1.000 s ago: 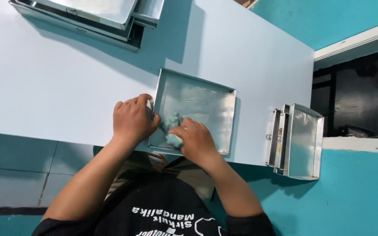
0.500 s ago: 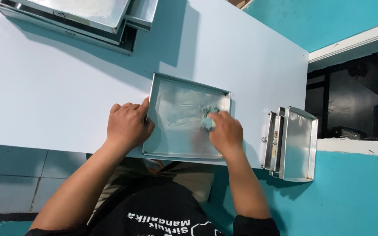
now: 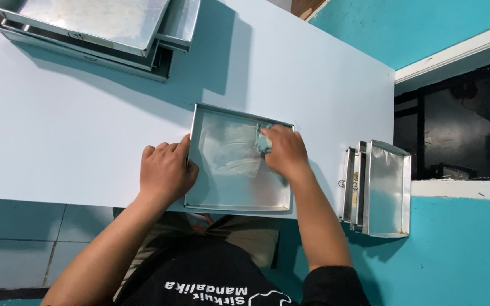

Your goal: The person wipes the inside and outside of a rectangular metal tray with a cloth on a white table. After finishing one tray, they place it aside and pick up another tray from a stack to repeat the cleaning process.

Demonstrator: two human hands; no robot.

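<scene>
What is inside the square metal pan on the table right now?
Inside the metal pan, the right hand presses a pale green cloth near the far right corner. A smeary film covers the base. The patch under hand and cloth is hidden.

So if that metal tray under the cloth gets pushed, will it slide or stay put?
The tray would likely slide easily: thin shiny metal on a smooth white table. That may be why the left hand braces its left rim while the right hand presses the cloth inside. It looks rigid, light and too flat to tip.
</scene>
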